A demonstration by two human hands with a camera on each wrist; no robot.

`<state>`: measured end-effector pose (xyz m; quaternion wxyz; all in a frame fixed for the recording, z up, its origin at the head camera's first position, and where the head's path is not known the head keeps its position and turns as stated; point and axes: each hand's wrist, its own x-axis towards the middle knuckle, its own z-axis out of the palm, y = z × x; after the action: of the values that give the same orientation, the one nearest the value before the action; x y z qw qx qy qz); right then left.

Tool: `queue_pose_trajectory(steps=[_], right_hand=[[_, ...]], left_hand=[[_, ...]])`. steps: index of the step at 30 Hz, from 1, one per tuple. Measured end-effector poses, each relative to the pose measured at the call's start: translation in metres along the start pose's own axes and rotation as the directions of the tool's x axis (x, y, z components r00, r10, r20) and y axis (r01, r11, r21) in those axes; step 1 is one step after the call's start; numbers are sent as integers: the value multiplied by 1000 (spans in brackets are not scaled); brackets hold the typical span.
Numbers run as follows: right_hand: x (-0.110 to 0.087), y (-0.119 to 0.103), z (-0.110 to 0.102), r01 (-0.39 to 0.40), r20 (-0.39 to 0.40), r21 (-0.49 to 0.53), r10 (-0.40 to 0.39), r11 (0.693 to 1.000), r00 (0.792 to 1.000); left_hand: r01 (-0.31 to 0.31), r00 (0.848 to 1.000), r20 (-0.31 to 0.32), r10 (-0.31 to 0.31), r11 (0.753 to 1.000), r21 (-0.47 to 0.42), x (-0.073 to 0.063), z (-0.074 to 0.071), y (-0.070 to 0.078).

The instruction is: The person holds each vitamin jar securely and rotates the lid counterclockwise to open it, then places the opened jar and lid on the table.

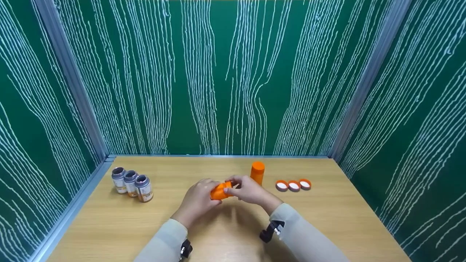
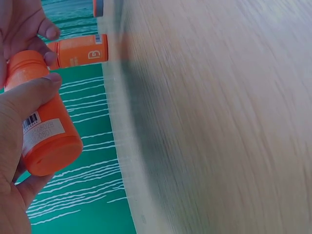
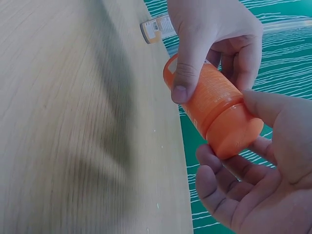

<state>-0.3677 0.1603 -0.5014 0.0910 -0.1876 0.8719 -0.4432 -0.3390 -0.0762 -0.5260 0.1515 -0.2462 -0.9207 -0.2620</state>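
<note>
Above the middle of the tabletop, an orange pill bottle (image 1: 218,192) is held tilted between both hands. The left hand (image 1: 196,200) grips its body, thumb along one side and fingers round the other; a white barcode label (image 2: 45,132) shows near the base in the left wrist view. At the opposite end, the right hand (image 1: 251,191) has thumb and fingers around the orange cap (image 3: 235,130), which sits on the bottle. Just beyond the right hand, a second orange bottle (image 1: 257,174) stands upright with its cap on.
Three lidless bottles (image 1: 144,189) with dark necks and pale labels stand in a slanting row at the left. To the right, three caps (image 1: 293,186) lie with white insides upward. Green walls with white wavy lines (image 1: 196,72) enclose the wooden table (image 1: 109,225).
</note>
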Motion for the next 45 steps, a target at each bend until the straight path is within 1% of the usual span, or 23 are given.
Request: queue_pose_trajectory(steps=[4, 10, 16, 19, 21, 23, 26, 29, 30, 34, 38, 45], right_hand=[[0, 0, -1, 39, 4, -19, -39, 999, 999], [-2, -1, -3, 68, 10, -33, -68, 997, 998], [-3, -1, -3, 91, 3, -38, -91, 995, 996], [-3, -1, -2, 80, -7, -25, -80, 996, 997], [-2, -1, -1, 51, -28, -9, -51, 999, 998], [-3, -2, 0, -1, -48, 10, 1, 1000, 999], [-3, -5, 2, -86, -66, 37, 88, 996, 994], [-2, -6, 3, -144, -56, 62, 148, 988, 987], [-2, -5, 3, -151, -52, 62, 154, 987, 987], [-1, -4, 3, -159, -30, 62, 161, 985, 987], [-1, -4, 4, -150, -16, 64, 151, 987, 988], [0, -4, 2, -79, 2, 61, 79, 995, 997]], left_hand=[[10, 1000, 4, -10, 1000, -4, 0, 0, 0], [24, 1000, 12, -24, 999, -21, -1, 0, 1], [21, 1000, 7, -21, 1000, -23, -1, 2, 1], [19, 1000, 5, -19, 1000, -21, -1, 2, 1], [16, 1000, 2, -16, 1000, -21, -1, 2, 2], [11, 1000, -4, -11, 1000, -20, -1, 2, 2], [11, 1000, -10, -12, 1000, -17, 0, 3, 2], [21, 1000, -10, -22, 1000, -18, 0, 3, 3], [25, 1000, -8, -25, 1000, -17, 0, 3, 3], [35, 999, 0, -35, 999, -23, 0, 3, 3], [29, 1000, 6, -29, 999, -33, -1, 4, 2], [22, 1000, 6, -22, 999, -26, -3, 4, 0]])
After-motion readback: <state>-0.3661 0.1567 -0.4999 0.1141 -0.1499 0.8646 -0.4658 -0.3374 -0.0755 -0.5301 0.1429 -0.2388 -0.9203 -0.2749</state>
